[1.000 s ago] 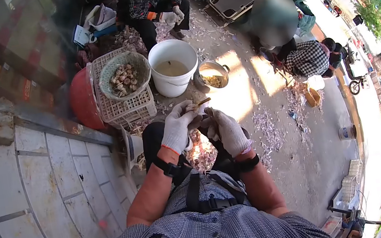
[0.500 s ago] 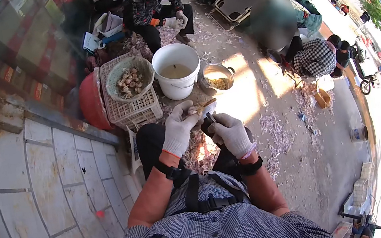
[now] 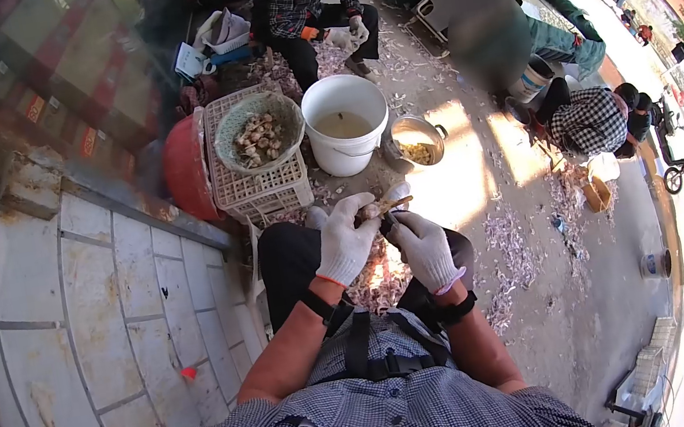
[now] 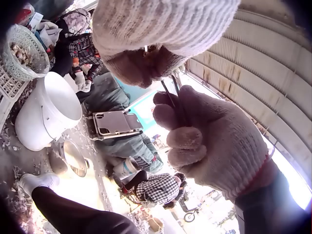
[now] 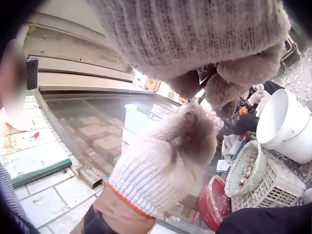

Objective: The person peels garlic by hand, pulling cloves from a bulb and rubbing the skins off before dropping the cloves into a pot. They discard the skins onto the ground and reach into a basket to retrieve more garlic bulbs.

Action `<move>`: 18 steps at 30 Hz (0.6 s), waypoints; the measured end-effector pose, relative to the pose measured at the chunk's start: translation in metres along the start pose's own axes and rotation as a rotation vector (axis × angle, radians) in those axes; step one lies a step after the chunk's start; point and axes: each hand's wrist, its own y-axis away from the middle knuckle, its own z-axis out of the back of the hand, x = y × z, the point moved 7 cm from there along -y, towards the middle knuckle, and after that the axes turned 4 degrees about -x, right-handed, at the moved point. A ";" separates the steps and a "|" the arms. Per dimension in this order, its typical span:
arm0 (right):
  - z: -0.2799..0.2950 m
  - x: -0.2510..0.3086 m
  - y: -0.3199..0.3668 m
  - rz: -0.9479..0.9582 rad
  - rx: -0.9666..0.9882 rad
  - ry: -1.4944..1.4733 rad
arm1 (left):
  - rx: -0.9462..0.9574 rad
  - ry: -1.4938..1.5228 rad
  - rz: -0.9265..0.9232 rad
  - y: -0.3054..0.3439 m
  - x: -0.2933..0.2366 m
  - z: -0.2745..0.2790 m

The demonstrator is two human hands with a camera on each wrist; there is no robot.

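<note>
Both hands wear white knit gloves and meet in front of the lap. My left hand [image 3: 348, 238] pinches a garlic bulb [image 3: 373, 209] near its root, its dry brownish stem [image 3: 398, 203] pointing right. My right hand [image 3: 427, 254] grips a small dark-handled knife [image 3: 388, 223] just below the bulb. In the left wrist view, the knife's thin dark metal [image 4: 181, 109] rises between the right hand's thumb and fingers toward the left hand. A glint of blade [image 5: 203, 77] shows under the right hand in the right wrist view. Most of the bulb is hidden by the gloves there.
Ahead stand a white bucket [image 3: 351, 157] with cloudy liquid, a metal pot [image 3: 434, 134] with yellowish pieces, and a green basket [image 3: 291, 114] of garlic on a plastic crate [image 3: 303, 191]. A red tub [image 3: 185, 171] sits left. Peelings [image 3: 508, 245] litter the floor; other people sit nearby.
The head view has shifted, so the scene sits farther right. The right hand has turned and moved up against the bulb with the knife. The left hand keeps its pinch.
</note>
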 end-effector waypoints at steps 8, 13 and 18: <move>0.008 -0.022 -0.001 0.097 -0.038 -0.035 | 0.004 0.054 0.050 0.008 -0.004 -0.014; 0.010 -0.024 0.001 0.183 -0.073 -0.048 | -0.029 0.798 0.640 0.015 0.026 -0.030; 0.006 -0.013 0.010 0.079 -0.005 -0.175 | 0.068 1.119 0.665 0.010 0.036 -0.032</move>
